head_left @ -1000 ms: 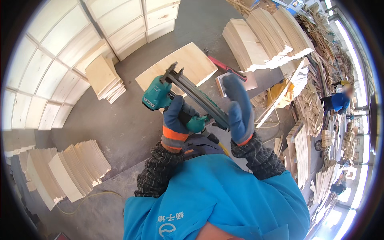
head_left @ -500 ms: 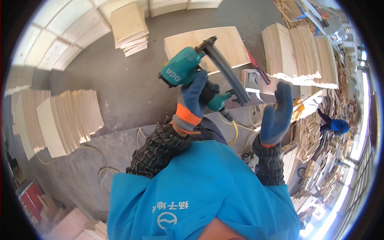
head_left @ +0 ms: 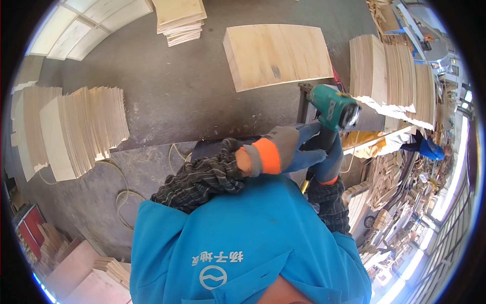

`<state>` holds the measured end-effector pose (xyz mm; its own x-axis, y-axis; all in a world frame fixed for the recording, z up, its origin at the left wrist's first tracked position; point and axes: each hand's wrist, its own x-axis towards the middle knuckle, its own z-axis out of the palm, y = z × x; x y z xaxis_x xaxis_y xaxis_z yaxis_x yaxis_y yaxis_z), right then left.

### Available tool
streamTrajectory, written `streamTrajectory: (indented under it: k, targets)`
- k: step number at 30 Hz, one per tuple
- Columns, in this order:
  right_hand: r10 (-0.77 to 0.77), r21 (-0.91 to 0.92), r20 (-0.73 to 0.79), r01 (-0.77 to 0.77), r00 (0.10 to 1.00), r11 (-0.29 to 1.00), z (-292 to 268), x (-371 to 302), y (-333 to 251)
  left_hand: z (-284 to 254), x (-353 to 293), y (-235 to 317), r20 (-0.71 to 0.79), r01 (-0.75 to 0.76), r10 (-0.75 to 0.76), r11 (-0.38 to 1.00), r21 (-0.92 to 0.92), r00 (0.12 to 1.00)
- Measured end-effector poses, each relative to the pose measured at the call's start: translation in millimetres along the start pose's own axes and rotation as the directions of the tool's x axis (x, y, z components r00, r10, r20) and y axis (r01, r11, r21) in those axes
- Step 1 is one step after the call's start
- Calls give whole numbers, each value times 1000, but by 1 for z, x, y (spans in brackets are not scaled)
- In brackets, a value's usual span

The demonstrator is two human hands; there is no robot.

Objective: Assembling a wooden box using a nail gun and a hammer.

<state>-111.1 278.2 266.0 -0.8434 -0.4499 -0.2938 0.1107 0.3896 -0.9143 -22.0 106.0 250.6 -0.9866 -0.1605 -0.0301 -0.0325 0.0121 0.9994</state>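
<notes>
The person's right hand (head_left: 333, 164), in a blue-and-grey glove, is grasping the black handle of a teal nail gun (head_left: 330, 106). The left hand (head_left: 296, 147), in the same kind of glove with an orange cuff, is lying across to the handle with curled fingers; whether it is gripping or only touching, I cannot tell (the fingers of both hands are overlapping there). In this view, the gun is showing just below the near right corner of a box-like wooden piece (head_left: 278, 53), which is resting on a dark grey work surface (head_left: 167, 96).

Between this piece and the tall board stacks (head_left: 93, 124) at the left, the surface is leaving a wide bare area, reaching down to its near edge. A smaller stack of boards (head_left: 182, 23) is occupying the far side. At the right, other board stacks (head_left: 369, 68) are narrowing the room, and a red tool (head_left: 337, 80) is lying beside the right edge of the wooden piece. Below the near edge, a pale hose (head_left: 121, 182) is looping on the floor.

About writing: the blue jacket (head_left: 248, 218) is carrying white characters and a round emblem, and the gun is bearing short pale lettering, turned sideways.
</notes>
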Motion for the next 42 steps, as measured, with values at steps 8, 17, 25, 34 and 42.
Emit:
streamTrajectory:
  k: [8,17,25,34,42]
  targets:
    - [-128,79,-133,139,983,987,-31,-6,-40,-133,32,-145,-759,115,-96,993,-28,644]
    - [127,-35,301,-122,945,992,7,31,-60,-158,115,-218,-708,285,-233,957,-46,667]
    - [258,-103,467,-238,845,966,47,56,-31,-145,110,-202,-685,204,-208,975,-88,699]
    - [292,-193,496,-224,818,955,61,70,-32,-148,114,-217,-694,266,-269,957,-115,668]
    - [297,-172,489,-243,820,955,62,71,-22,-148,113,-212,-658,311,-328,939,-149,677]
